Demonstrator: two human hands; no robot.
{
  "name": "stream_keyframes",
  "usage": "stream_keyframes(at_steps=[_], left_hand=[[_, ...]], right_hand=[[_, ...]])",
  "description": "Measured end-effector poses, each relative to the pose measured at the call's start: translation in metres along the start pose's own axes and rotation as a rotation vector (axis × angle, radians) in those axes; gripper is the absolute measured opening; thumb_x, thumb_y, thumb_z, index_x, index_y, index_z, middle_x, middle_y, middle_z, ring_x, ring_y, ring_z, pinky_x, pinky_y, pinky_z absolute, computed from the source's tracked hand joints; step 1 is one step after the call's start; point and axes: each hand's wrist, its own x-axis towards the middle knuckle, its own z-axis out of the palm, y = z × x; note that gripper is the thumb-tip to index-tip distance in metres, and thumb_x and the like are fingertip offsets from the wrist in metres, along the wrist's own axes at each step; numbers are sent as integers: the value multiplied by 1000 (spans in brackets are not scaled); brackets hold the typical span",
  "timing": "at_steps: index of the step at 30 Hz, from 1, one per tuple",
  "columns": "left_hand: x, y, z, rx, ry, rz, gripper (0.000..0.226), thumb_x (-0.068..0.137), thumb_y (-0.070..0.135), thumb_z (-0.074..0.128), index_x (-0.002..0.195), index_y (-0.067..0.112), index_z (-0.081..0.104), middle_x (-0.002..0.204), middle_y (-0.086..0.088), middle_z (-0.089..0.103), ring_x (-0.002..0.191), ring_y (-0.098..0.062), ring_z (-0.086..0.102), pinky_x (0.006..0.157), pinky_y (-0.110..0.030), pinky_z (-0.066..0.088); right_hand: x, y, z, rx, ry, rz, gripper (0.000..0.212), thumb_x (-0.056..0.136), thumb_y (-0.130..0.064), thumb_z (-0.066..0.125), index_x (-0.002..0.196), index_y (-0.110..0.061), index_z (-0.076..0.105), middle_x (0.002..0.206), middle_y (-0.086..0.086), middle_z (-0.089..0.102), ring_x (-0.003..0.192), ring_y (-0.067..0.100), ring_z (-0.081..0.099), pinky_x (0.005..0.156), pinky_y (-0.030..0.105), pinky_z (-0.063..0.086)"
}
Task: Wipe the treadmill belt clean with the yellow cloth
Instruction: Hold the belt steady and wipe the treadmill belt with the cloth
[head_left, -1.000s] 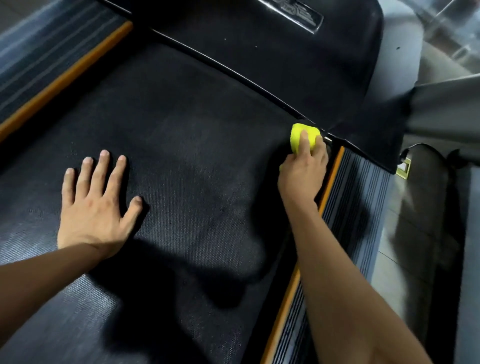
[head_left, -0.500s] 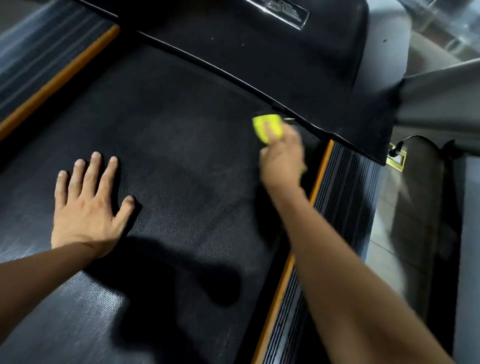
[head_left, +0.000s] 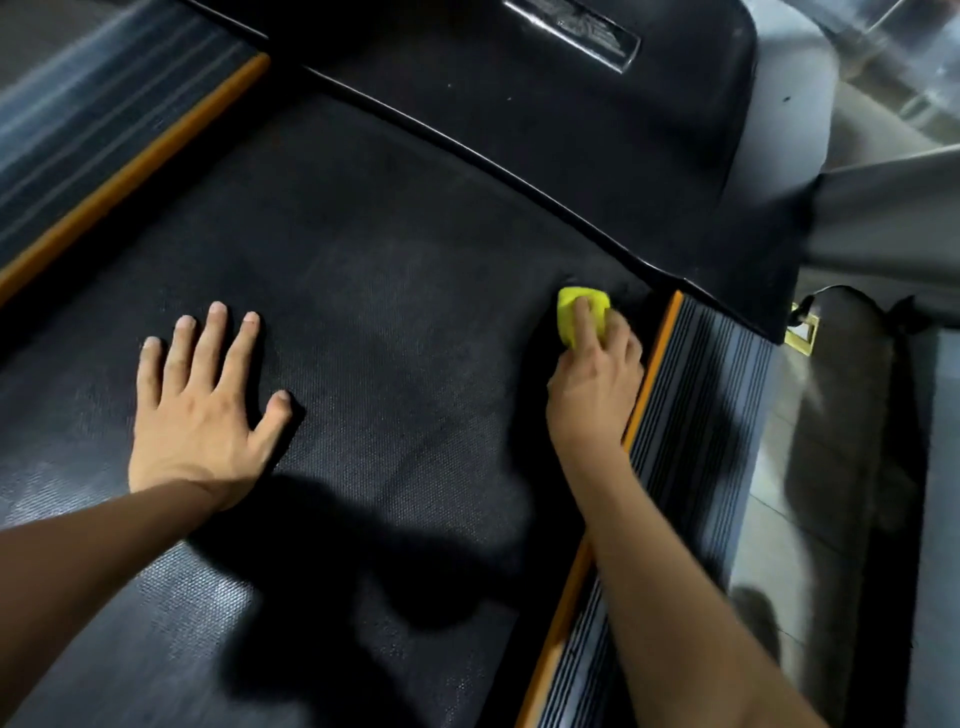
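Up at the top, a glossy rectangular badge plate (head_left: 571, 32) sits on the black plastic motor hood (head_left: 597, 156), and its raised lettering is too blurred and glare-struck to read; no other writing shows anywhere. One small bunched bright yellow cloth (head_left: 582, 314) lies on the black textured treadmill belt (head_left: 389, 322), at the belt's far right corner, just short of the hood's curved edge and close beside the right orange trim strip (head_left: 649, 395). Most of the cloth is covered by the right hand (head_left: 597, 384), which presses down on it with the forefinger laid straight across the top and the other fingers curled round its near side; the thumb is hidden. The left hand (head_left: 202, 405) is well apart from it, resting flat on the belt with all five fingers straight and spread, holding nothing. Two orange strips edge the belt, the left orange trim strip (head_left: 135, 171) running off the frame's edge. Beyond each lies a ribbed grey side rail (head_left: 691, 441), two in all, both cut off. Both forearms leave the frame at the bottom, and dark shadows hide the belt's weave between them.
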Motion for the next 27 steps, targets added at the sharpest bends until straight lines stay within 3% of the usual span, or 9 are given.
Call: stream_keyframes(at_steps=[6, 11, 16, 19, 23, 27], left_hand=[[0, 1, -2, 0, -10, -4, 79, 91, 58, 32, 161, 24, 19, 169, -9, 16, 156, -32, 9, 126, -52, 4], [-1, 4, -4, 3, -21, -10, 79, 91, 57, 32, 161, 23, 20, 169, -10, 17, 156, -33, 10, 126, -52, 3], [-2, 7, -6, 40, -47, -7, 81, 89, 57, 33, 161, 21, 21, 169, -9, 17, 156, -33, 12, 126, -54, 7], [0, 6, -6, 58, -50, 2, 83, 88, 58, 35, 161, 21, 22, 169, -9, 18, 156, -33, 14, 125, -55, 9], [0, 1, -5, 59, -53, 6, 82, 90, 58, 36, 162, 23, 19, 170, -7, 14, 157, -30, 10, 125, -55, 10], [0, -1, -3, 54, -60, 16, 81, 93, 60, 31, 163, 25, 11, 171, -4, 6, 158, -26, 1, 126, -54, 8]], right_hand=[[71, 0, 7, -27, 9, 100, 54, 90, -6, 57, 140, -24, 45, 135, 11, 46, 122, 35, 44, 91, 44, 46], [6, -14, -3, 40, 5, -73, 47, 88, -12, 48, 134, -21, 51, 134, 14, 48, 109, 36, 47, 89, 46, 42], [-15, -29, 2, 149, -2, -52, 50, 90, -11, 47, 139, -23, 48, 144, 13, 43, 127, 35, 42, 102, 53, 36], [-1, -60, 13, 221, -38, -276, 49, 88, -12, 47, 135, -20, 54, 138, 13, 50, 122, 35, 47, 103, 49, 38], [35, -169, 54, 319, -211, -585, 54, 85, -12, 46, 137, -27, 55, 140, 5, 54, 125, 32, 52, 105, 44, 42], [69, -270, 84, 258, -303, -821, 55, 86, -13, 54, 140, -27, 53, 149, 10, 47, 133, 34, 45, 115, 47, 31]])
